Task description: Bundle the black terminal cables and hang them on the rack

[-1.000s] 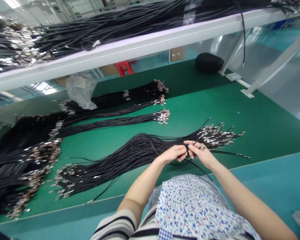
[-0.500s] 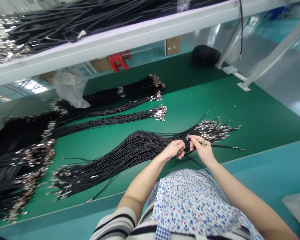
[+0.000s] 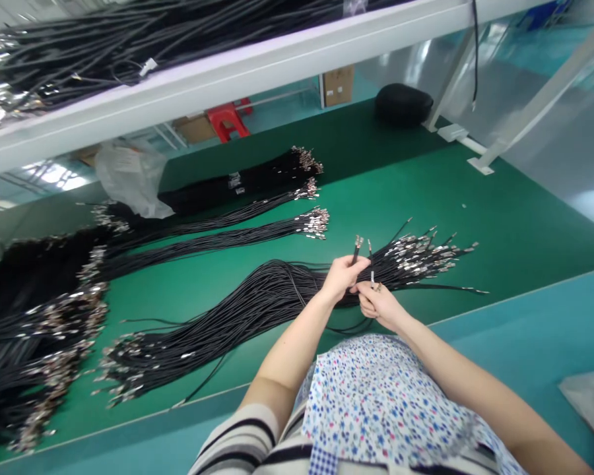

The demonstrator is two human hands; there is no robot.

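My left hand point(image 3: 344, 277) is closed on black cables, with their metal-tipped ends point(image 3: 357, 249) sticking up above the thumb. Right beside it, my right hand point(image 3: 380, 307) pinches another thin black cable point(image 3: 370, 249), whose tip rises between the hands; the exact grip is partly hidden by the fingers. Under and behind both hands lies a long bundle of black cables point(image 3: 257, 297), stretched across the green table. Silvery terminals point(image 3: 420, 254) fan out at its right end, and more terminals lie at its left end.
More cable bundles point(image 3: 228, 237) lie farther back, and a heap of cables point(image 3: 39, 330) covers the left side. A plastic bag point(image 3: 131, 175) rests behind them. A white shelf beam point(image 3: 257, 72) crosses above the green table point(image 3: 515, 224). A black rounded object point(image 3: 403, 104) sits near the far post.
My left hand has risen slightly, and cable ends now stand up from it. My right hand has moved left and down, close against the left. The view has shifted a little.
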